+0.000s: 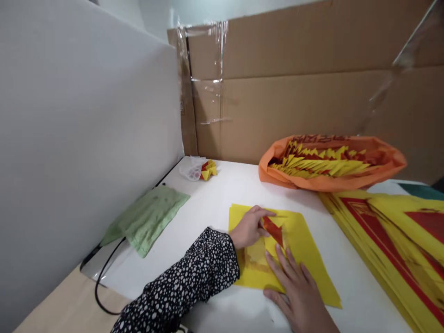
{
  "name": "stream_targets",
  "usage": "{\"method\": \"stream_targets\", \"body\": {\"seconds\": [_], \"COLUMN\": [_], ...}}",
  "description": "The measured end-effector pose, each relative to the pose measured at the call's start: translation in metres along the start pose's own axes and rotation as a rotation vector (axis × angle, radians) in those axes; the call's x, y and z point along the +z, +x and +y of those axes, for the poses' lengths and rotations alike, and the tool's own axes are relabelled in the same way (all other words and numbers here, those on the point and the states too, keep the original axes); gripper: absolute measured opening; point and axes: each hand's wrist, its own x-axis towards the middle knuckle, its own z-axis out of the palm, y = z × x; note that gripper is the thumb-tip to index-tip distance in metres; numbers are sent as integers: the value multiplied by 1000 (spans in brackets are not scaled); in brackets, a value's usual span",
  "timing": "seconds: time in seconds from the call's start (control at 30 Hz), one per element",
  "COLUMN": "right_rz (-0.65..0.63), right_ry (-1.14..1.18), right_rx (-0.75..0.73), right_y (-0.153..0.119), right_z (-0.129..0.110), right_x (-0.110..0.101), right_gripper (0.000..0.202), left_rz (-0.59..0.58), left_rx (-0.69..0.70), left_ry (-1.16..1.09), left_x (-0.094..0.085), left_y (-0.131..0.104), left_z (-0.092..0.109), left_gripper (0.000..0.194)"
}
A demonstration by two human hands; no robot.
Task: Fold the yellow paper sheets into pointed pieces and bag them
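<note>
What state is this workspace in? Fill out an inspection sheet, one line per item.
Surface: white tabletop.
Job's things: red piece over yellow sheeting.
Clutter: green cloth at left; small yellow-and-red bundle with translucent plastic at back; orange bag holding folded yellow-and-red pieces; yellow-and-red stack at right.
Hands: left hand pinches the red piece; right hand spread on the yellow sheeting.
Cables: black cord curving at near left.
Surroundings: cardboard behind, white partition at left.

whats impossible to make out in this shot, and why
All in the head view:
Red piece: any part behind the left hand.
Yellow sheet: the area under the right hand.
Orange bag: lower contents, behind its front wall; its lettering, too blurred.
Stack: its right side, cut off by the picture's right edge.
</note>
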Motion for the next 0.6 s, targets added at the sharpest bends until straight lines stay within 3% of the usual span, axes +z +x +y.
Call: {"method": "stream_targets", "body": {"seconds": [0.13,0.23,0.33,0.5,0.6], "right_rz": [162,215,211,229,212], "right_ry": [112,259,372,457,493], "right_rx": [50,69,63,107,181], "right_y": [38,77,104,111,108], "right_z": [16,21,21,20,20], "right_x": [-19,-36,-40,-30,-32], "right_gripper": [68,40,16,21,26], "left_rz": [97,133,140,148,75], "left_rx": [-165,-182,-199,-347,-469], "left_ry": [-421,-754,-933,-973,-1082], "left_x": [0,-5,-12,-19,-20], "left_y": [-6,-10,-15,-17,-16], "left_z": [10,20,27,25,21], "left_gripper": [62,48,41,43,44]}}
